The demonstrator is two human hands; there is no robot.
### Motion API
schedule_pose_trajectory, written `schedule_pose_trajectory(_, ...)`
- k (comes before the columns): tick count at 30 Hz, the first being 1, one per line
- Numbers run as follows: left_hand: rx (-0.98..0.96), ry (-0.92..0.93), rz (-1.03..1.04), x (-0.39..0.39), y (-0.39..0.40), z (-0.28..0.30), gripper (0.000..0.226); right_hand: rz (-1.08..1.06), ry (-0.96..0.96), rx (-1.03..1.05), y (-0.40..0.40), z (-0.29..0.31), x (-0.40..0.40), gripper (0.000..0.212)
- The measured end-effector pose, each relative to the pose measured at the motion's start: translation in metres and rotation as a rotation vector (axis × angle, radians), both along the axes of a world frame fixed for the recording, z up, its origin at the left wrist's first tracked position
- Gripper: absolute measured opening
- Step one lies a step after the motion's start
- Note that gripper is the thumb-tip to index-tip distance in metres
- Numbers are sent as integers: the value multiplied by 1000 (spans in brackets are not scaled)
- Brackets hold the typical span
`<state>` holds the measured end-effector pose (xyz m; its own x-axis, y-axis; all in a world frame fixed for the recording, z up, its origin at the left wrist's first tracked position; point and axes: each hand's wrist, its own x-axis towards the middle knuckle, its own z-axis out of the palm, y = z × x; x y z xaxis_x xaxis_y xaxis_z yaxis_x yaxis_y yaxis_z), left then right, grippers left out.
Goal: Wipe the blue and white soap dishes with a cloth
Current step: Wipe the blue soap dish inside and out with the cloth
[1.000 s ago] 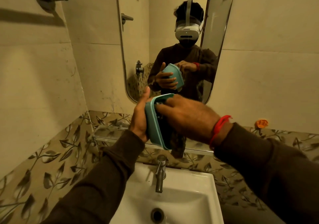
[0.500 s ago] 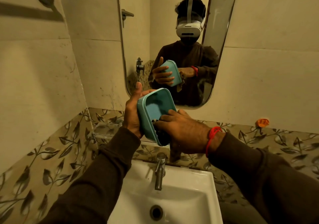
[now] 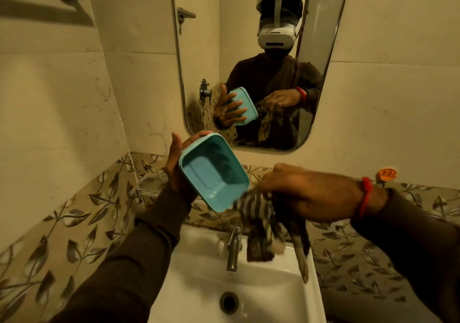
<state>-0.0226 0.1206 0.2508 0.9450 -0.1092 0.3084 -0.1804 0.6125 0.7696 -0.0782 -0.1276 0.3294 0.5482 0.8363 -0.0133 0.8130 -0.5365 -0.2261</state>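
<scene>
At frame centre the left hand [image 3: 178, 165] grips the blue soap dish [image 3: 214, 172] from behind, tilted; just right, apart from it, the right hand [image 3: 308, 193] clutches the dangling striped cloth [image 3: 263, 225].

Above the white sink [image 3: 251, 305], open air separates the tilted blue soap dish [image 3: 214, 172], held up in the left hand [image 3: 178, 165], from the right hand [image 3: 308, 190], though the striped cloth [image 3: 263, 225] dangling from that hand hangs into the gap beside the dish's lower corner. The upright tap [image 3: 233, 249] stands directly beneath them at the basin's back edge, the cloth's ends hanging just beside it. Behind both hands the mirror [image 3: 249, 48] and tiled wall close the way forward.
</scene>
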Motion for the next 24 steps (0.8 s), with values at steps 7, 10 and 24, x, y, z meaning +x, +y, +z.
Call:
schedule_pose_trajectory(7, -105, -18, -137, -5, -31, -2, 75, -282, -387, 297, 34, -2, -5, 37)
schedule_pose_trajectory(10, -103, 16, -57, -6, -44, 2, 65, -393, -615, 20, 63, -31, -14, 48)
schedule_pose_trajectory(24, 14, -6, 165, -10, -39, -1, 58, -325, -330, -288, 78, -44, -9, 60)
